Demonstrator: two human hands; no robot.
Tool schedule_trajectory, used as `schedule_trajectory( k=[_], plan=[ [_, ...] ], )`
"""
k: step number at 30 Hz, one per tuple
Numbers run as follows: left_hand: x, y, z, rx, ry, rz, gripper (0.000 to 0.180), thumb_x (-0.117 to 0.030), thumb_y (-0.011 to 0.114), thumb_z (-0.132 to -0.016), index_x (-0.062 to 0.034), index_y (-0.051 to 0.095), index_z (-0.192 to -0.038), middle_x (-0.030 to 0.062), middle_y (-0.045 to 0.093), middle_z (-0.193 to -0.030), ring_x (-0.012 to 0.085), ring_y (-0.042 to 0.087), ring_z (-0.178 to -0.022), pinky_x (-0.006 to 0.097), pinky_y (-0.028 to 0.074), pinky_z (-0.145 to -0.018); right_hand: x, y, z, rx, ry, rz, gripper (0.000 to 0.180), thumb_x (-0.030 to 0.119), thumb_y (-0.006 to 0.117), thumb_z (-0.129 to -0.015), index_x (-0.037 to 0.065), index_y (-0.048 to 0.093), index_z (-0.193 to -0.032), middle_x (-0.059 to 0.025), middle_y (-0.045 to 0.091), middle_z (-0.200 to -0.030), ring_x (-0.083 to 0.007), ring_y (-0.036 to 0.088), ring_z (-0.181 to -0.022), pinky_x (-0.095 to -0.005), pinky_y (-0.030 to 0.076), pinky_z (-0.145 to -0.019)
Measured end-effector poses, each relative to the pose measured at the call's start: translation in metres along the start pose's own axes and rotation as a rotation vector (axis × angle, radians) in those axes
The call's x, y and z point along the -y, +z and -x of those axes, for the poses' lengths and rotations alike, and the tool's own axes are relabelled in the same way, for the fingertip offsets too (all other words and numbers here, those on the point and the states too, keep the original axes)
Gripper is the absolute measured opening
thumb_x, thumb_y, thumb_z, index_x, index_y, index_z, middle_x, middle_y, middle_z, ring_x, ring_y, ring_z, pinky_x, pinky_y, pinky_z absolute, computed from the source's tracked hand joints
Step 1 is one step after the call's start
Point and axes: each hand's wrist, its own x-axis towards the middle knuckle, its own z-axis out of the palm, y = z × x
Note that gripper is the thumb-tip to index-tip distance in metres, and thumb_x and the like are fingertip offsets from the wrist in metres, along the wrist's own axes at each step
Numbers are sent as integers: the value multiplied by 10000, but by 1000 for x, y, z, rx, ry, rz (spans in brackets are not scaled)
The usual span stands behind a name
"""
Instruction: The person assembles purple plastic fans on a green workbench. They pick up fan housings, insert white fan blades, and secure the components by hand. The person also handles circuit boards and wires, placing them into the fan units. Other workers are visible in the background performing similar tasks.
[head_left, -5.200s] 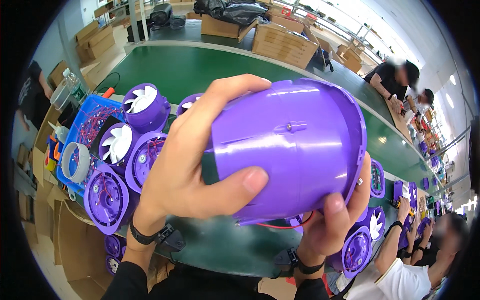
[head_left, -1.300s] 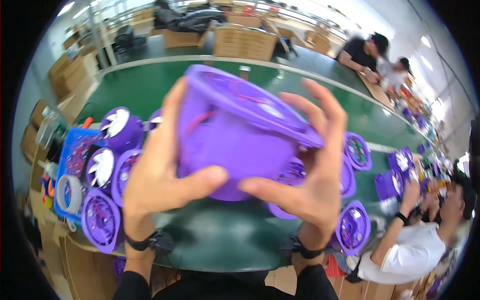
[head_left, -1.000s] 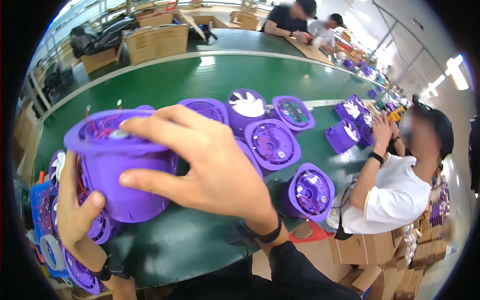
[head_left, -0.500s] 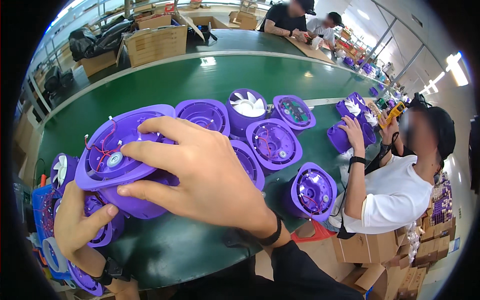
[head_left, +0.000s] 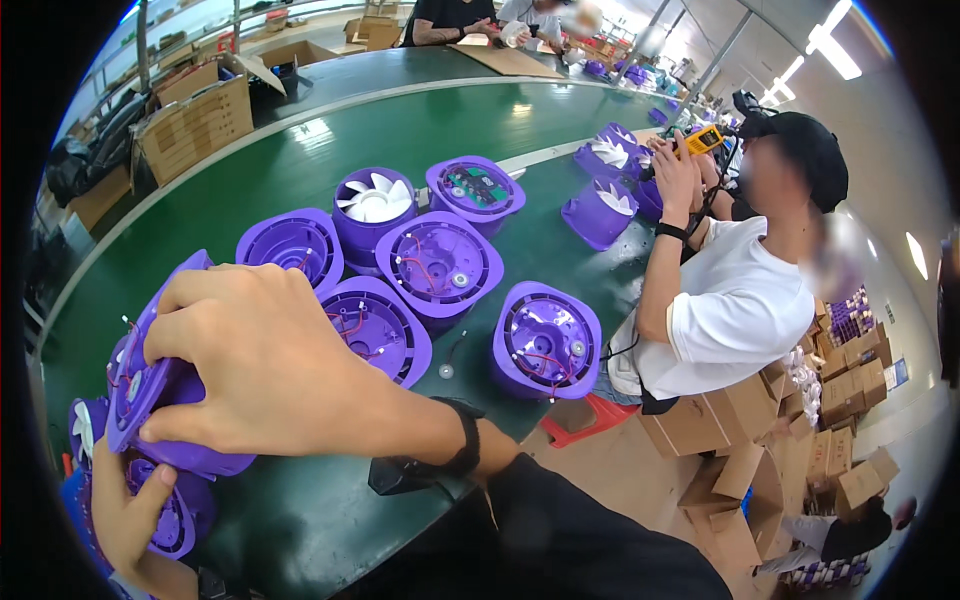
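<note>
While the right hand (head_left: pixel 240 350) clasps a tilted purple housing (head_left: pixel 178 382) at the left of the frame, fingers over its side and thumb below, the left hand (head_left: pixel 125 510) sits just under it at the lower left. Most of the left fingers are hidden from me, so I cannot tell whether they grip it. Thin red wires run out of the housing's open end, with a small white plug.

Another purple housing (head_left: pixel 172 522) rests beside the left thumb. Across the middle of the green table (head_left: pixel 300 510) I see more purple housings (head_left: pixel 440 262) crowded together, several with red wires inside; one bears a white fan (head_left: pixel 375 200), and one farther back a green circuit board (head_left: pixel 475 187). One wired housing (head_left: pixel 547 340) stands a little apart to the right, with a small washer (head_left: pixel 446 371) lying to its left.

At the right, a co-worker in a white shirt (head_left: pixel 745 310) holds up a yellow tool (head_left: pixel 700 140), near a red stool (head_left: pixel 585 418).
</note>
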Motion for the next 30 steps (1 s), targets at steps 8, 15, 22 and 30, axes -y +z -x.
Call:
schedule_trajectory(
  k=[8,15,22,30],
  plan=[
    [28,-8,0,-222,367,68,1113,-621,715,-850,51,213,-1581,179,331,-1592,277,332,-1477,394,263,-1202,4,12,-6,-282,-128,-134,382,266,868,-640,68,721,-931,-109,635,-1052,-339,637,-945,-429,552,-720],
    [75,0,-27,-503,520,166,953,-606,707,-873,9,359,-1513,133,484,-1477,236,491,-1342,402,366,-1147,19,7,-1,-275,-175,-89,336,140,803,-706,72,670,-1007,-157,605,-1148,-341,665,-910,-433,572,-706],
    [54,12,-18,-740,430,301,868,-569,651,-912,11,385,-1500,149,513,-1444,243,525,-1307,401,402,-1117,5,11,-12,-258,-261,-275,740,250,872,-646,60,553,-1286,-235,448,-1355,-383,534,-1164,-446,477,-937],
    [42,36,-22,-777,397,448,776,-528,588,-956,12,415,-1486,167,547,-1407,252,563,-1267,399,444,-1082,3,10,-7,-35,-107,-565,940,333,914,-597,6,419,-1326,-197,483,-1213,-368,499,-1145,-442,420,-994]
  ],
)
